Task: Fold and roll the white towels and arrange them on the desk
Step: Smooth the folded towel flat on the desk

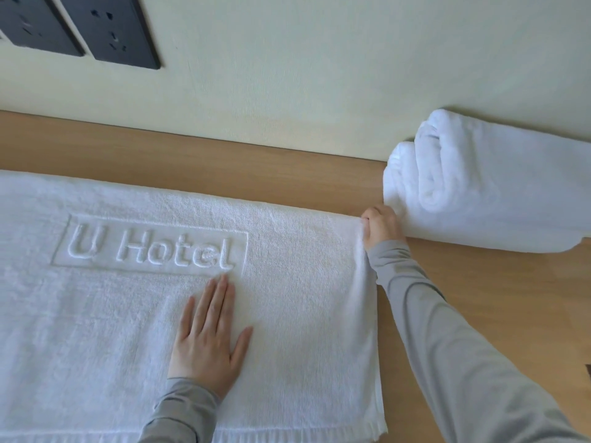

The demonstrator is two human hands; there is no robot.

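We press one flat towel [105,314] with our flat-fingered left hand [208,343], right hand [380,228] pinching its corner; one rolled bundle [479,187] beside; wooden desk [224,161], two wall sockets [108,30].

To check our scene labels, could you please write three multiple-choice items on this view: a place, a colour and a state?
1. Where on the desk do the rolled towels lie? A. left end B. right end, by the wall C. front edge
2. What colour are the sleeves? A. grey B. red C. black
3. How is the left hand? A. gripping a corner B. raised C. flat on the flat towel
Answers: 1 B, they rest by the wall past the right hand; 2 A, both look grey; 3 C, its fingers lie straight on the cloth.
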